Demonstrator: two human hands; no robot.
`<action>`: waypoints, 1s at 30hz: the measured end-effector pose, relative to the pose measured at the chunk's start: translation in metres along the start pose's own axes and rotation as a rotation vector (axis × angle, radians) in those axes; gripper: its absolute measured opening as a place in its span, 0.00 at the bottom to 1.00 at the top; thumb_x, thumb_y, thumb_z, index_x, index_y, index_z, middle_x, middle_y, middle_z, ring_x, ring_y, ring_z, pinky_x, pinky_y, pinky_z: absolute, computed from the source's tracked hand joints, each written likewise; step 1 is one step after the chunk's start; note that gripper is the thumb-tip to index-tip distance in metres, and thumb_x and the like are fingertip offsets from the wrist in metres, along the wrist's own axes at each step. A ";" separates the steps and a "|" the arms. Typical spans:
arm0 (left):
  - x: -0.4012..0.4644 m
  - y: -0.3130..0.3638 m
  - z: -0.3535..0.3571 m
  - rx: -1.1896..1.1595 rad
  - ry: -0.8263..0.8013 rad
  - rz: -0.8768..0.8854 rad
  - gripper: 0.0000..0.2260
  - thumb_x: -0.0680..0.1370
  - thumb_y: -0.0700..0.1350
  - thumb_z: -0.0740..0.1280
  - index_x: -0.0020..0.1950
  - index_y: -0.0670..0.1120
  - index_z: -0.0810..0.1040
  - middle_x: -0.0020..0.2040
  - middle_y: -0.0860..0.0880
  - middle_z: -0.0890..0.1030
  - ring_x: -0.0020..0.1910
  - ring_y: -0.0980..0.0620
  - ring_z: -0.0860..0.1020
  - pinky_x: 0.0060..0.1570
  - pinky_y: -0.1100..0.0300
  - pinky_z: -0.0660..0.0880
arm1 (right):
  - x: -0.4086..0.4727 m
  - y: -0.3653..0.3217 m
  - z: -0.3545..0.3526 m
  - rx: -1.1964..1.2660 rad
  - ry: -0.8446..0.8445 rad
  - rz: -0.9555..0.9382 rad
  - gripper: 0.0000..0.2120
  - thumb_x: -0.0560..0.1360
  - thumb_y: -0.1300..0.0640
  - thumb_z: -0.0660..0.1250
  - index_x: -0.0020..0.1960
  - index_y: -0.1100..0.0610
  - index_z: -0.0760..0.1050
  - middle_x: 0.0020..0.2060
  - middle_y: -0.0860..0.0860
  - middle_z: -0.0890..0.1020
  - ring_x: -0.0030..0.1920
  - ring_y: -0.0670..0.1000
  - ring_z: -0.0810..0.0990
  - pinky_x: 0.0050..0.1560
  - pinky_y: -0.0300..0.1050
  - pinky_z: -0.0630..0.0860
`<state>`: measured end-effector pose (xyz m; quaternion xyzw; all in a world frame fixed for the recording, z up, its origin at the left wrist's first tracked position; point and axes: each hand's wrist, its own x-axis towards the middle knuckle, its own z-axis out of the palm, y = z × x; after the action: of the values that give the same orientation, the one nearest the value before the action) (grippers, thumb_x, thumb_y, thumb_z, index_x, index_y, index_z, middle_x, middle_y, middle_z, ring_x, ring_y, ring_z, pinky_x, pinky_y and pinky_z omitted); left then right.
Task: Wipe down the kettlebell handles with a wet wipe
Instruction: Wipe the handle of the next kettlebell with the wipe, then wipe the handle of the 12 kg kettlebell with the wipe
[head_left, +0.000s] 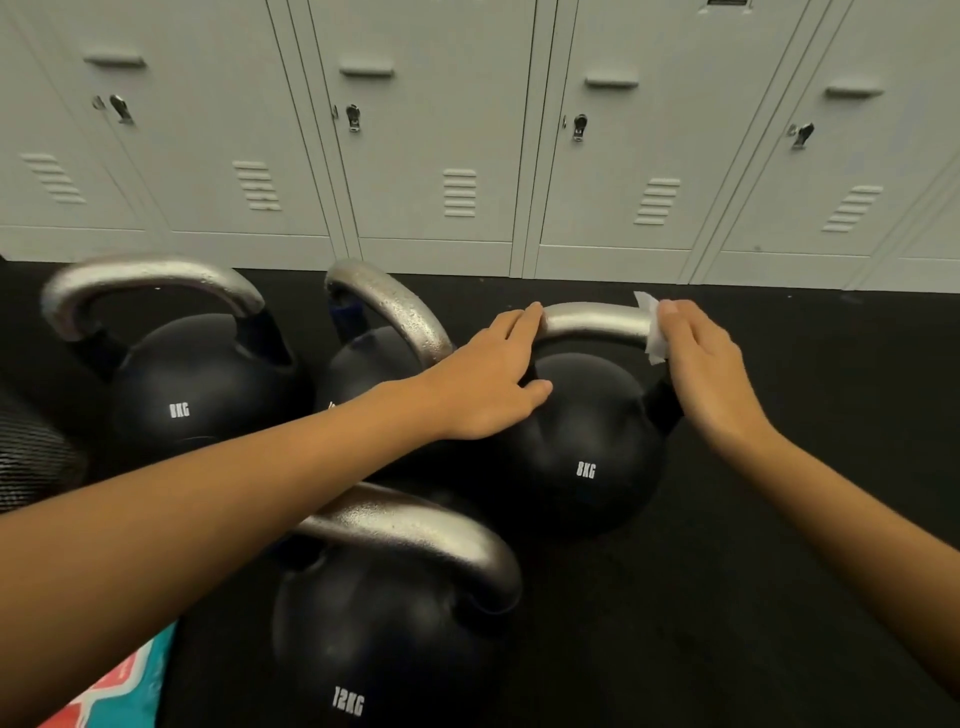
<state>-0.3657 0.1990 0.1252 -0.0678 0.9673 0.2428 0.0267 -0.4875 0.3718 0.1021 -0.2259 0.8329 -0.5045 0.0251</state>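
Grey lockers (431, 130) fill the wall from nine to three o'clock, above a black rubber floor (779, 519). Four black kettlebells stand on it: a 12 kg one (374, 639) at six o'clock, an 8 kg one (192, 389) at nine, a partly hidden one (374, 358) behind the forearm, and the 8 kg kettlebell (582, 447) at centre. The left hand (483, 374) rests with straight fingers on the left end of its silver handle (592, 322), thumb on the ball. The right hand (706, 364) pinches a white wipe (655, 338) around the handle's right end. A teal and red packet (119, 686) lies at seven o'clock.
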 end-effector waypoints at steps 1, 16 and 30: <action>0.000 0.000 0.000 -0.003 0.001 0.001 0.35 0.81 0.50 0.61 0.79 0.45 0.43 0.78 0.47 0.51 0.75 0.47 0.57 0.73 0.55 0.57 | -0.006 0.009 0.002 0.035 0.034 0.000 0.13 0.84 0.49 0.52 0.47 0.48 0.72 0.41 0.46 0.75 0.38 0.37 0.71 0.39 0.29 0.67; 0.005 -0.004 -0.037 -0.153 0.203 -0.051 0.32 0.81 0.42 0.58 0.79 0.48 0.41 0.77 0.45 0.59 0.74 0.48 0.62 0.72 0.54 0.60 | 0.011 -0.018 0.012 -0.635 -0.009 -0.360 0.14 0.84 0.49 0.49 0.47 0.54 0.69 0.40 0.50 0.74 0.39 0.54 0.70 0.41 0.49 0.63; -0.032 -0.029 -0.055 -0.201 0.353 -0.144 0.31 0.80 0.35 0.55 0.79 0.50 0.46 0.76 0.47 0.60 0.73 0.52 0.62 0.68 0.60 0.60 | 0.026 -0.068 0.090 -1.459 -0.404 -0.784 0.17 0.84 0.50 0.51 0.66 0.54 0.73 0.63 0.54 0.77 0.62 0.57 0.75 0.51 0.49 0.67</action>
<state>-0.3305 0.1515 0.1634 -0.1805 0.9206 0.3199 -0.1326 -0.4627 0.2602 0.1205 -0.5432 0.7905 0.2364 -0.1553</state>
